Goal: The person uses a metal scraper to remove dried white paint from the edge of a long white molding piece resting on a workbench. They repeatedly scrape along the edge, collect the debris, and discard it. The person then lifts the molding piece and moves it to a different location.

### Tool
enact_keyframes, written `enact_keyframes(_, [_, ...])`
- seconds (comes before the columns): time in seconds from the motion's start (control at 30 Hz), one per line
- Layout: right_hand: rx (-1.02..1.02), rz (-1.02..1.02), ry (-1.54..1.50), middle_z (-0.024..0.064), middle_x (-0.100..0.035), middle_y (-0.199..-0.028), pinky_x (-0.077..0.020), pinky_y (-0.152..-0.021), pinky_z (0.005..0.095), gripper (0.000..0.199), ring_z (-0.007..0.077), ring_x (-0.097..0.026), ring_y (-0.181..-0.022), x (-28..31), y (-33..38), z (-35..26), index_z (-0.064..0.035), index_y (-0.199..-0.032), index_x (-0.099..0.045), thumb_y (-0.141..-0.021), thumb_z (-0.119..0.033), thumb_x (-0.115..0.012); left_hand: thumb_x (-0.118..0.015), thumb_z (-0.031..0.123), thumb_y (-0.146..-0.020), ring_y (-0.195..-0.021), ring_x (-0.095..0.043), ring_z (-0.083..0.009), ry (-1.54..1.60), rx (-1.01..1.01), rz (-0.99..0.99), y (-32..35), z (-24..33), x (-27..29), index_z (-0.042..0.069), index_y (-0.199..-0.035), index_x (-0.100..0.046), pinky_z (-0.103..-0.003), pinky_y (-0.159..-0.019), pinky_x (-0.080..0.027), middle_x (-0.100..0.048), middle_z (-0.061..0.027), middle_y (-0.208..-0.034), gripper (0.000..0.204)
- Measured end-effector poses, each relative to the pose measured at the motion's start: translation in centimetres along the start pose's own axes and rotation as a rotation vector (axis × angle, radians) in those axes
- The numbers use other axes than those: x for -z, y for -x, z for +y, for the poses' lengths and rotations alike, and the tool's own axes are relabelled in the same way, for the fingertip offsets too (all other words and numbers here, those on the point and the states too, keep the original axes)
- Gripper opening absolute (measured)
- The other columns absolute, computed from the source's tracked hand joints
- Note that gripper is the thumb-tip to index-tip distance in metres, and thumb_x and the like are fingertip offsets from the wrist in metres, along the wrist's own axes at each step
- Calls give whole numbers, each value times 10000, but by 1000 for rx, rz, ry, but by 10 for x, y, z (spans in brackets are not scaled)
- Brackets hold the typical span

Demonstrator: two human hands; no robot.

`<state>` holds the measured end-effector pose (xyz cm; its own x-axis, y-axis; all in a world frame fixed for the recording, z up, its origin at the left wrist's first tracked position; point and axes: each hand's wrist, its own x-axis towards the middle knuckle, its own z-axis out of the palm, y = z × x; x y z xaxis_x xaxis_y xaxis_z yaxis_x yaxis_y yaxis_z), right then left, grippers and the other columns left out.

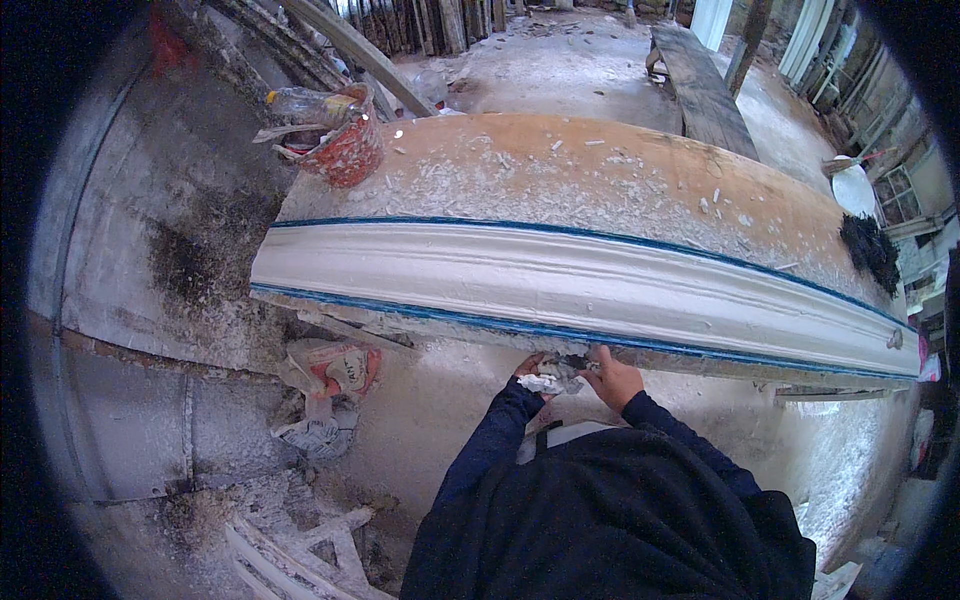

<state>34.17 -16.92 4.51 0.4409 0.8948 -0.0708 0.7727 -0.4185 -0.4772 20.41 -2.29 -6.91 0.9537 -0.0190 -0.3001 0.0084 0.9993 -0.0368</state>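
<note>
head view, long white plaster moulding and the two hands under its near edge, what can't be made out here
Head view only:
- Left hand: mostly hidden by the long white plaster moulding; grip unclear.
- Right hand: fingertips hidden under the same edge.
- Small pale crumpled lump between the hands: too small and shadowed to identify.
- Red plaster-spattered bucket: contents too small and jumbled.
- Black fibrous clump: blurred near the fisheye rim.

A long wooden bench, dusted with white plaster chips, is covered along its near edge by a white moulded cornice strip edged with blue lines. A red bucket is set at its far left corner, a black fibre clump at right.
</note>
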Motion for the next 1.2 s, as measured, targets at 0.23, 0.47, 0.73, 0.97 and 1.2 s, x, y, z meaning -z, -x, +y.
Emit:
enact_keyframes(0.23, [20,-212,132,172,-588,-736,-464,-527,432,500,348,-583,-629,9,-5,-16,-306,-1301,-288,-842,-376,-473,-441,323,-843,-1008,-538,-301,52,-53,20,4,0,15,43,-1093,-521,-443,-888,-419,-573,-142,-1070,383])
enact_keyframes(0.47, [220,-223,132,144,-585,-779,-460,-508,435,589,342,-574,-608,12,6,-5,-352,-1339,-173,-839,-357,-483,-373,384,-850,-984,-535,-342,139,-92,50,-8,-3,16,30,-1154,-462,-461,-847,-439,-555,-192,-1068,475])
enact_keyframes(0.73, [270,-564,4,170,-610,-803,-462,-590,443,638,362,-585,-690,26,7,-6,-323,-1357,-127,-832,-422,-477,-293,402,-837,-1184,-353,-388,226,-9,-31,-6,-16,19,-60,-1224,-368,-507,-1002,-241,-378,-241,-1273,607])
enact_keyframes(0.97, [391,-846,-257,229,-579,-973,-455,-728,413,646,373,-579,-841,45,8,-4,-256,-1363,-179,-828,-462,-476,-262,413,-822,-1190,-342,-396,314,-157,-181,22,-62,-11,-24,-1286,-297,-515,-986,-270,-367,-221,-1287,638])
enact_keyframes(1.2, [166,-862,-840,85,-570,-890,-448,-621,287,540,168,-545,-701,37,19,-8,-168,-1321,-309,-845,-236,-555,-367,432,-832,-1157,-386,-384,351,-451,-281,67,-111,14,-22,-1281,-307,-527,-931,-349,-361,-214,-1290,641])
